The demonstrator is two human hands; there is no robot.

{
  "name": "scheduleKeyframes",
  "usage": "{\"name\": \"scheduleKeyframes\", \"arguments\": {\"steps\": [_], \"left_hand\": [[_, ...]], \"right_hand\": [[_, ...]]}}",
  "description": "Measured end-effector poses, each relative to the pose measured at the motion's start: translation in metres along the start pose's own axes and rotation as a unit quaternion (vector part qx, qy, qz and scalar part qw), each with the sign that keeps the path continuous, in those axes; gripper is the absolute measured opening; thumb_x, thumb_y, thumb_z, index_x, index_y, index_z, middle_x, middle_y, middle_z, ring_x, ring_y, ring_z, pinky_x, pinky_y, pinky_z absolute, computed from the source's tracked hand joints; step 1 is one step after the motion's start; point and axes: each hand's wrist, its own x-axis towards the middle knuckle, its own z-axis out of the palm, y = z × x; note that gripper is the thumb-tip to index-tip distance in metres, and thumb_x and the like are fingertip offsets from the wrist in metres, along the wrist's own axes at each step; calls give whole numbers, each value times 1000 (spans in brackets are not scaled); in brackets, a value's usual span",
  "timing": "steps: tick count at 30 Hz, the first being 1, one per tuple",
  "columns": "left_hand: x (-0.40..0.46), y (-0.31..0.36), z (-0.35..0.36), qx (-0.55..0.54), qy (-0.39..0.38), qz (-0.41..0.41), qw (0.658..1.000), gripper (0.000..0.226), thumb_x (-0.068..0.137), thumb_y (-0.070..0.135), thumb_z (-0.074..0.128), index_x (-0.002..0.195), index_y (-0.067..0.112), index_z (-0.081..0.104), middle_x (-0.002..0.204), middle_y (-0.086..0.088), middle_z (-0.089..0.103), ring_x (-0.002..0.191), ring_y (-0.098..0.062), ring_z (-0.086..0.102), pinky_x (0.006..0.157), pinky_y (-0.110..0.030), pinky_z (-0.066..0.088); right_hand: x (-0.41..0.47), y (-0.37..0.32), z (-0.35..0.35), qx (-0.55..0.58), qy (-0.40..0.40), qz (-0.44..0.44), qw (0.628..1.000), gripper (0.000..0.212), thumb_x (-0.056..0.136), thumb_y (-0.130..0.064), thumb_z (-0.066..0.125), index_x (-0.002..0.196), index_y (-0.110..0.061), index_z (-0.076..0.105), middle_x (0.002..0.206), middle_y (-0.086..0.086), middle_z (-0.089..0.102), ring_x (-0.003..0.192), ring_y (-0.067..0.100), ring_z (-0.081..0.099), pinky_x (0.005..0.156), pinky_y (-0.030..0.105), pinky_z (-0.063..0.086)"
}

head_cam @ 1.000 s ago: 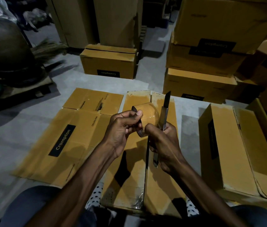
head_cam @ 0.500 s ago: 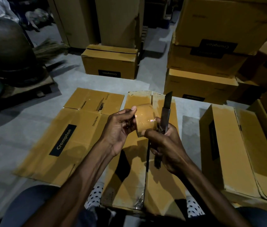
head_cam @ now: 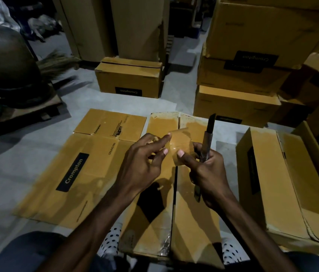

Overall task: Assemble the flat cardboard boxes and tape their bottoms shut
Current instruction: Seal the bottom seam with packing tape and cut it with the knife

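Note:
A short strip of brown tape (head_cam: 181, 143) hangs between my hands above the box (head_cam: 192, 216) in front of me, whose two flaps meet at a centre seam. My right hand (head_cam: 207, 171) grips a utility knife (head_cam: 209, 128) with its blade pointing up, and its thumb presses on the strip's lower edge. My left hand (head_cam: 143, 165) has its fingers spread and nearly straight; the index fingertip touches the strip's upper left corner. Its thumb is hidden.
A flattened Crompton box (head_cam: 76, 169) lies on the grey floor to the left. An assembled box (head_cam: 284, 185) lies on its side to the right. Stacked boxes (head_cam: 239, 75) and a single box (head_cam: 129, 79) stand behind. A broom (head_cam: 56, 63) lies far left.
The curled tape strip has been pulled flatter and wider. My left hand has opened from a pinch to spread fingers. The knife has shifted slightly right.

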Motion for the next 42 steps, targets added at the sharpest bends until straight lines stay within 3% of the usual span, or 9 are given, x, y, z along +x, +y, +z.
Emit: {"name": "scheduleKeyframes", "arguments": {"steps": [9,11,13,17,22,32,36,38,42], "left_hand": [[0,10,-8,149,25,123,981,23,86,10,67,108,11,75,97,-6,68,63,-23,63,46,-33,52],[-1,10,-8,155,28,126,979,21,84,9,68,103,11,76,94,-5,68,62,-24,63,46,-32,51],[-2,12,-7,154,28,122,980,19,83,10,67,99,10,76,93,-5,69,62,-24,64,46,-32,51],[-3,13,-5,127,33,82,988,15,84,17,67,93,10,77,88,-3,68,66,-19,64,52,-29,52],[-1,10,-3,74,29,37,996,10,85,17,67,86,11,75,81,-1,67,66,-15,64,55,-34,55],[-6,14,7,168,17,-8,986,21,90,25,42,90,11,58,87,-4,55,60,-19,53,49,-30,42],[-5,15,9,175,3,-21,984,13,88,22,47,88,10,53,85,-5,52,61,-17,47,52,-27,33],[-5,13,10,138,-4,-28,990,13,87,24,49,88,12,54,86,-2,54,65,-16,53,51,-28,42],[-1,17,6,-123,13,-153,980,8,87,18,69,92,17,64,93,6,68,80,-10,69,60,-17,51]], "right_hand": [[-1,4,4,-25,2,-22,999,23,89,-4,67,105,-21,70,92,-7,76,74,0,69,61,11,49],[-2,5,5,-24,4,-20,999,23,89,-4,67,108,-16,70,91,1,75,58,-4,63,52,8,44],[-2,6,5,-21,8,-22,1000,23,89,-4,67,110,-14,70,88,-1,73,52,-6,59,49,6,41],[-1,12,4,-40,4,-32,999,23,87,-6,70,106,-18,71,92,-10,76,86,-1,70,69,10,51],[1,19,3,-78,2,-24,997,21,87,-12,72,108,-12,73,101,0,75,95,11,71,87,37,58],[3,25,8,-87,11,-15,996,27,85,-19,75,111,-12,73,104,0,76,99,15,71,90,45,57],[1,27,6,-96,-2,-23,995,18,86,-15,73,104,-14,75,98,0,76,92,13,72,80,38,59],[0,25,4,-73,-6,-26,997,18,87,-10,71,105,-9,74,94,3,76,76,3,70,63,21,54],[2,13,-3,-8,-2,0,1000,18,89,-8,68,107,-11,71,80,5,70,45,-1,52,44,11,37]]}}
